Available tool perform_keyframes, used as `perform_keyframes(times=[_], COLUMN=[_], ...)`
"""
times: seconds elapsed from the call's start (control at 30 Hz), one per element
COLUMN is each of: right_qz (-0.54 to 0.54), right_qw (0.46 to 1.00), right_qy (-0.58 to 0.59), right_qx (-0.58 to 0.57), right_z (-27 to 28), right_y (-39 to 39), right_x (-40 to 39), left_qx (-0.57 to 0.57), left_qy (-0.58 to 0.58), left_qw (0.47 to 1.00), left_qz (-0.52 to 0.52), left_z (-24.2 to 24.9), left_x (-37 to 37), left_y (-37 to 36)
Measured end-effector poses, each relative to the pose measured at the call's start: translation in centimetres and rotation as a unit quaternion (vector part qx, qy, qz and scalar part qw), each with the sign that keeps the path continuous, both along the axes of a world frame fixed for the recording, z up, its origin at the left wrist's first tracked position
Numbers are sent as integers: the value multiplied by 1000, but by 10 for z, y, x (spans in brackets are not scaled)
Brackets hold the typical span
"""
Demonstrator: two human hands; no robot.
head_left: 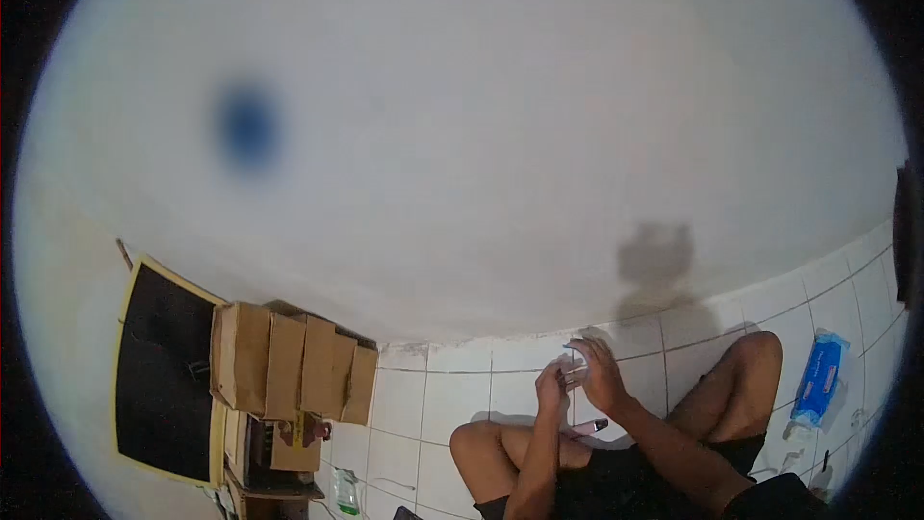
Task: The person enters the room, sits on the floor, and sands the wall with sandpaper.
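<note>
Whitish small item (577, 366), too blurred to identify, between the hands (601, 377)

From the seated person (616, 481), the wall (462, 183) stands at twelve o'clock. The boxes (287, 361) sit at ten, the framed panel (162, 371) just beyond them. On the tiled floor (452, 404), one packet (821, 380) lies at two, another packet (345, 491) at nine.

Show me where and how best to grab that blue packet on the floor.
I'd pinch the blue packet across its middle, thumb and fingers on its long edges, coming from above: it lies on the tiles, longer than wide, with nothing on top.
</note>
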State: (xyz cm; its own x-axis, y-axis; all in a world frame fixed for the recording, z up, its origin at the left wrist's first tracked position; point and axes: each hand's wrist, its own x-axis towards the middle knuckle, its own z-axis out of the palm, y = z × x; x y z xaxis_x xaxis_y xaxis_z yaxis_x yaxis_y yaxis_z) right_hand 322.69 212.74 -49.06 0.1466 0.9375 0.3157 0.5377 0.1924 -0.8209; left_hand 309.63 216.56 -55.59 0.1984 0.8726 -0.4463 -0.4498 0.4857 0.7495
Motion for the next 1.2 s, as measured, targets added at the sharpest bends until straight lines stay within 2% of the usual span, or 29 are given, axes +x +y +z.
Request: perform_keyframes(times=[0.03, 0.1, 0.13, 0.17, 0.2, 0.23, 0.27, 0.37, 0.4, 0.43, 0.47, 0.53, 0.57, 0.67, 0.7, 0.77, 0.83, 0.87, 1.0, 1.1, 1.17, 1.2], right_qz=[-11, -57, -65, -73, -81, -68, -29, 106, 120, 130, 140, 167, 209, 260, 269, 245, 204, 176, -14, -67, -107, -63], right_qw=[999, 985, 986, 985, 985, 961, 941, 843, 787, 750, 709, 677, 617, 487, 468, 455, 486, 522, 571, 574, 653, 599], right_qy=[-41, -157, -149, -142, -135, -215, -285, -472, -542, -581, -619, -654, -691, -760, -768, -778, -774, -764, -652, -592, -605, -710], right_qx=[11, 34, 43, 56, 69, 158, 180, 236, 270, 288, 307, 293, 313, 344, 345, 357, 350, 336, 498, 561, 443, 365], right_z=[7, 19, 25, 32, 39, 44, 51, 106, 126, 149, 173, 217, 235, 276, 286, 318, 351, 367, 454, 472, 428, 403], right_y=[-3, -4, -5, -3, -1, 6, 12, 39, 48, 58, 69, 85, 94, 104, 106, 112, 120, 124, 150, 151, 140, 138], right_x=[0, 2, 4, 7, 11, 18, 28, 51, 57, 64, 70, 78, 82, 76, 75, 62, 50, 46, 54, 44, 17, 22], left_qx=[16, 79, 109, 155, 154, 151, 149, 168, 172, 167, 186, 221, 216, 228, 248, 263, 253, 268, 304, 294, 285, 283], left_qy=[-1, 170, 252, 250, 264, 277, 291, 292, 293, 259, 266, 281, 298, 347, 359, 364, 352, 359, 373, 368, 371, 375], left_qw=[1000, 981, 959, 952, 946, 938, 929, 914, 908, 917, 904, 874, 868, 850, 845, 843, 848, 844, 836, 843, 845, 844], left_qz=[5, -46, -69, -83, -112, -142, -173, -227, -244, -253, -278, -329, -333, -326, -309, -295, -305, -295, -265, -260, -259, -258], left_z=[-1, -6, -9, -12, -10, -8, -6, -2, -3, -32, -26, -7, 0, 12, 14, 17, 18, 14, 6, 18, 23, 25], left_x=[1, 4, 3, 0, -2, -4, -6, -19, -22, -23, -27, -43, -44, -45, -45, -46, -47, -48, -48, -48, -48, -49], left_y=[-5, -9, -13, -17, -15, -13, -12, -12, -15, -13, -13, -16, -17, -15, -15, -14, -11, -11, -10, -10, -11, -10])
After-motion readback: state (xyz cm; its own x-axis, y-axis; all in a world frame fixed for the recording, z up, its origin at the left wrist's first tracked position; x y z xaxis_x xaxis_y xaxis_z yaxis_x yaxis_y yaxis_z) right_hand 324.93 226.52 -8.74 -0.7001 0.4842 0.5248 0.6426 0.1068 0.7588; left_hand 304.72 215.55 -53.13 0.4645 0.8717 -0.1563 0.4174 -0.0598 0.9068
